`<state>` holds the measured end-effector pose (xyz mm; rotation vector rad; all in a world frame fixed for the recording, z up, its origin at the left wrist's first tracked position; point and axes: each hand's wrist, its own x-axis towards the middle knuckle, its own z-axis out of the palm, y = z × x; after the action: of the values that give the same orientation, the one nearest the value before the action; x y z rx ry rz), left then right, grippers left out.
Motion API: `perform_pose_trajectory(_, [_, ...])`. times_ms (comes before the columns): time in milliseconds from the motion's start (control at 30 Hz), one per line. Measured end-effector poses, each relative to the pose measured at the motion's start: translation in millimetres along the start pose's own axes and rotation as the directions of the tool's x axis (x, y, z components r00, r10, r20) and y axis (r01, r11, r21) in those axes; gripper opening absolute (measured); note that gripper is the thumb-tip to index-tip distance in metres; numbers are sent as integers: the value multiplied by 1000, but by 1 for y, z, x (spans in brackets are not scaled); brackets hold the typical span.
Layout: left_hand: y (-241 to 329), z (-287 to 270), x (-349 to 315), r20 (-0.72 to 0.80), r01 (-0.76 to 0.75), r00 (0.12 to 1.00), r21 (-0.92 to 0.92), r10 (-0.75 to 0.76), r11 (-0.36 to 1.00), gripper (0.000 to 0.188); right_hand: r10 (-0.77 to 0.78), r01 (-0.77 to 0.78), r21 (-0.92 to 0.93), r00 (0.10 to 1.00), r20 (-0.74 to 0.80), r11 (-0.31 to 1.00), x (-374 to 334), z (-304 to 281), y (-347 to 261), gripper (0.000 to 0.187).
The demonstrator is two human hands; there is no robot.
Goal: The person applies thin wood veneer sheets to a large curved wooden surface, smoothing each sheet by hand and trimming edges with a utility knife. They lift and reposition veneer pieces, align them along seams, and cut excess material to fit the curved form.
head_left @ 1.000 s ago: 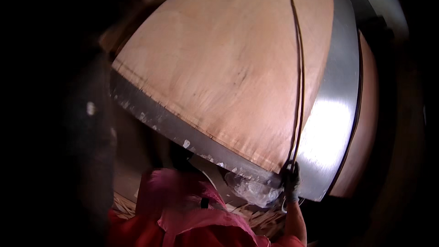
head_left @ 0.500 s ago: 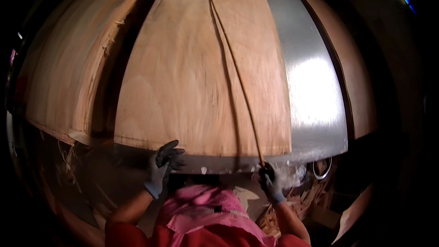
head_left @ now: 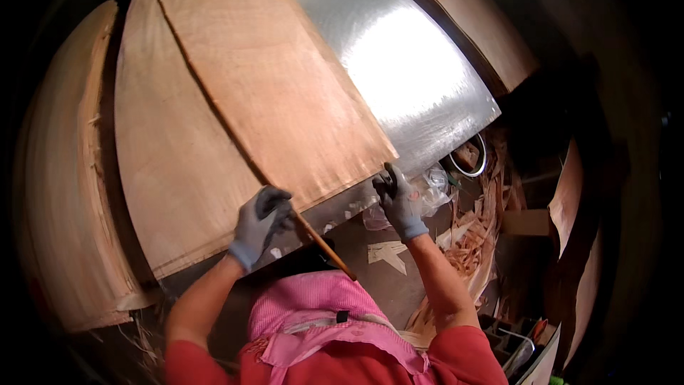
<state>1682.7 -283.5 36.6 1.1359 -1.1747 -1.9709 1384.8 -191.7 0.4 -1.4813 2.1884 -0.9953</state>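
A long thin wooden stick (head_left: pixel 229 132) lies slantwise over a large sheet of wood veneer (head_left: pixel 299 128), its near end sticking out past the table edge toward my apron. My left hand (head_left: pixel 258 224), in a grey glove with dark fingers, is closed around the stick near the sheet's front edge; its fingers hide that stretch. At the sheet's near right corner is my right hand (head_left: pixel 400 203), gloved alike, its fingers curled in. Whether they pinch the sheet's edge does not show. Beneath the veneer a shiny metal tabletop (head_left: pixel 456 89) shows on the right.
A thick stack of veneer (head_left: pixel 64 192) stands on the left, its edge splintered. More wood sheets (head_left: pixel 470 7) lie beyond the metal top. Wood strips (head_left: pixel 474 242), a clear plastic bag (head_left: pixel 433 189) and a round pail (head_left: pixel 469 155) are below the right edge. A compartmented box (head_left: pixel 513 349) sits lower right.
The view has turned to the right. My right hand has let go of the stick's near end and is at the sheet's corner. The left hand has closed on the stick.
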Motion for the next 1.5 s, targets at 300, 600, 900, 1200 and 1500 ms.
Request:
perform_pose_trajectory(300, [-29,100,145,109,256,956,152,-274,955,12,1,-4,-155,1000,-20,988,42,17,25,28])
perform_pose_trajectory(600, [-16,99,153,97,426,896,93,-434,900,23,123,-118,121,992,-28,986,46,20,23,20])
perform_pose_trajectory(900, [-23,89,157,281,385,894,-88,-348,919,29,148,-148,120,989,8,982,49,22,5,17])
perform_pose_trajectory(1200, [12,-12,69,18,67,998,-26,-67,997,23,-173,172,10,983,67,985,-55,40,-118,36])
perform_pose_trajectory(1500, [65,-172,-57,-172,-9,985,-73,-4,997,46,166,-93,-202,909,382,975,-166,77,-133,46])
